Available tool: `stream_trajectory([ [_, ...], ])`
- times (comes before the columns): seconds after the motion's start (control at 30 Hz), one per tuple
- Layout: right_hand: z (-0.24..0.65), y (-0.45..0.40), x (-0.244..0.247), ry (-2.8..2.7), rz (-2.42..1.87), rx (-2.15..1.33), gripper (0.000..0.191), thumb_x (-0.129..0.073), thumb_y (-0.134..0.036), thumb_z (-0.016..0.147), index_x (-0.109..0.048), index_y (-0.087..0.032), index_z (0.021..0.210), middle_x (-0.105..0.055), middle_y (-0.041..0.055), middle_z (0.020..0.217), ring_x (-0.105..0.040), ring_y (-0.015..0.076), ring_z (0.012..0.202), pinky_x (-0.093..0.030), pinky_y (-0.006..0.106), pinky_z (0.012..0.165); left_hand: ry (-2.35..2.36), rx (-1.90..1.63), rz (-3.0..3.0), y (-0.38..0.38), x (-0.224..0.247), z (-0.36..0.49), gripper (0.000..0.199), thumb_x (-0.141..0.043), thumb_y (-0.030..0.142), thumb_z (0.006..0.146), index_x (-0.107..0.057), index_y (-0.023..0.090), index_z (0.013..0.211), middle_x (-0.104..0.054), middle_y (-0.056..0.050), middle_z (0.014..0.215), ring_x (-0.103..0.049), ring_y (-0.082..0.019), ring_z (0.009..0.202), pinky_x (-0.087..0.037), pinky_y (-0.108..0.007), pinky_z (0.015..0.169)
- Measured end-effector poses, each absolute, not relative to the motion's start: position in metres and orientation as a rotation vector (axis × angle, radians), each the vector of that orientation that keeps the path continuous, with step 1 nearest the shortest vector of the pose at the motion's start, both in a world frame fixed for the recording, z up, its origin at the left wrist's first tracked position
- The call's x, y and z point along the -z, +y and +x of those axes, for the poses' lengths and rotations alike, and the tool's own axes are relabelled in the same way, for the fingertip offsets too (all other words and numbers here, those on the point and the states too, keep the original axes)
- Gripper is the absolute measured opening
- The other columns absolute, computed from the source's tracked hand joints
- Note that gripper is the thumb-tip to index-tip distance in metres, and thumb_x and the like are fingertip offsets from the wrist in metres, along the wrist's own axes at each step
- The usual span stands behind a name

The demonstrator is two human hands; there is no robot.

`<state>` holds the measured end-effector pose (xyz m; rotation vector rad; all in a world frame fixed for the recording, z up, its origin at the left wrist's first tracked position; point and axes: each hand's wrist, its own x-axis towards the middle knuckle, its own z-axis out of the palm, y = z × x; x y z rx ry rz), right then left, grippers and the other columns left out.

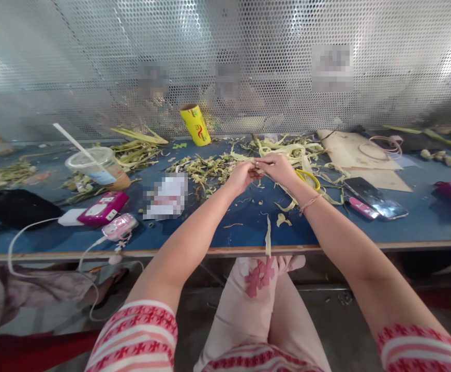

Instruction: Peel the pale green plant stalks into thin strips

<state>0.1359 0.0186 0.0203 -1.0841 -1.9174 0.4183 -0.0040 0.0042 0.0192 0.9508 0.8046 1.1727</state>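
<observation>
My left hand [243,176] and my right hand [276,166] meet over the blue table, fingertips pinched close together. Between them is a pale green strip of plant leaf [244,158], partly hidden by the fingers. Just behind and right of my hands lies a heap of pale, curling leaf strips [287,144]. To their left spreads a pile of smaller greenish plant bits [206,168]. A yellow ring [309,179] lies beside my right wrist. One long pale strip [268,235] hangs at the table's front edge.
A plastic cup with a straw [100,168], a magenta device [103,207] and a cabled pink case [120,227] stand left. A yellow cardboard tube [195,125] leans near the perforated metal panel [272,62]. Right are phones [376,197] and brown paper [357,150].
</observation>
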Motion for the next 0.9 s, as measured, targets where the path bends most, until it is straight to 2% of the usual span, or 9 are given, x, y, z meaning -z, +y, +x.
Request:
stream_trajectory([
  [0.17, 0.139, 0.019, -0.020, -1.802, -1.081, -0.564, 0.023, -0.066, -0.025, 0.079, -0.078, -0.020, 0.098, -0.075, 0.0062, 0.096, -0.067, 0.0186, 0.084, -0.053, 0.033, 0.080, 0.723, -1.148, 1.022, 0.004, -0.020, -0.007, 0.019, -0.047, -0.003, 0.064, -0.059, 0.012, 0.069, -0.061, 0.001, 0.058, -0.061, -0.010, 0.055, -0.050, -0.027, 0.071],
  [0.33, 0.139, 0.021, -0.020, -1.698, -1.135, -0.624, 0.029, -0.067, -0.023, 0.078, -0.076, -0.015, 0.105, -0.076, 0.0074, 0.096, -0.068, 0.0186, 0.079, -0.055, 0.034, 0.077, 0.637, -1.103, 1.117, 0.004, -0.018, -0.010, 0.017, -0.059, -0.003, 0.070, -0.062, 0.011, 0.079, -0.067, -0.002, 0.073, -0.067, -0.011, 0.071, -0.049, -0.033, 0.090],
  [0.5, 0.140, 0.020, -0.022, -1.709, -1.116, -0.620, 0.032, -0.063, -0.019, 0.081, -0.074, -0.018, 0.111, -0.075, 0.0073, 0.109, -0.070, 0.0226, 0.098, -0.055, 0.039, 0.092, 0.603, -1.108, 1.144, 0.009, -0.014, -0.011, 0.017, -0.061, -0.002, 0.074, -0.064, 0.011, 0.084, -0.069, -0.003, 0.084, -0.067, -0.010, 0.079, -0.047, -0.033, 0.097],
  [0.73, 0.138, 0.013, -0.025, -1.886, -1.145, -0.437, 0.038, -0.048, -0.020, 0.090, -0.069, -0.021, 0.121, -0.069, 0.0040, 0.122, -0.063, 0.0242, 0.118, -0.045, 0.042, 0.108, 0.625, -1.131, 1.155, 0.012, -0.011, -0.010, 0.013, -0.061, 0.000, 0.076, -0.063, 0.012, 0.081, -0.066, -0.002, 0.081, -0.066, -0.010, 0.078, -0.045, -0.036, 0.100],
  [0.83, 0.139, 0.007, -0.027, -1.984, -1.097, -0.407, 0.045, -0.041, -0.027, 0.094, -0.060, -0.018, 0.133, -0.063, 0.0058, 0.133, -0.056, 0.0237, 0.127, -0.040, 0.042, 0.113, 0.616, -1.142, 1.162, 0.011, -0.010, -0.009, 0.012, -0.063, 0.001, 0.074, -0.063, 0.012, 0.079, -0.066, -0.001, 0.079, -0.066, -0.010, 0.078, -0.046, -0.036, 0.100],
  [0.9, 0.140, 0.003, -0.028, -2.054, -1.026, -0.431, 0.050, -0.036, -0.038, 0.097, -0.056, -0.019, 0.138, -0.057, 0.0057, 0.141, -0.050, 0.0233, 0.133, -0.035, 0.042, 0.116, 0.607, -1.160, 1.155, 0.011, -0.009, -0.009, 0.012, -0.063, 0.000, 0.073, -0.062, 0.012, 0.077, -0.064, 0.000, 0.074, -0.065, -0.009, 0.074, -0.047, -0.035, 0.098],
])
